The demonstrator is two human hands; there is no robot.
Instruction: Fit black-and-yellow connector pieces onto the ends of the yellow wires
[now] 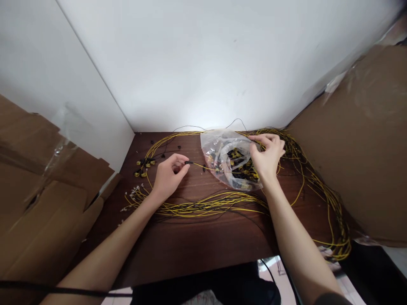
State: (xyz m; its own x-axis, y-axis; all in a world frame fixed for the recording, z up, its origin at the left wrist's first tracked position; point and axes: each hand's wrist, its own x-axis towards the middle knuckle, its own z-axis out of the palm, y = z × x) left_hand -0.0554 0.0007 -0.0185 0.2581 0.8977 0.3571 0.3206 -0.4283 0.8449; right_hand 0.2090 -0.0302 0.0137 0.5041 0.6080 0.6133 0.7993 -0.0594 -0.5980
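My left hand (171, 173) pinches a small black connector (190, 162) between thumb and fingertips. From it a thin yellow wire (210, 169) runs right, across the plastic bag, towards my other hand. Over the right side of the clear plastic bag (216, 146) is my right hand (268, 156), its thumb and index finger apart and no object visible between them. Inside the bag lie many black and yellow small parts (240, 164). Below both hands stretches a bundle of yellow and black wires (203, 205), with white ends (135, 195) at the left.
Several black and yellow parts (144, 163) lie at the left of the brown table (190, 250). A large wire bundle (330, 203) curves along the right side. Cardboard stands left (47, 195) and right (359, 148); a white wall (203, 63) rises behind.
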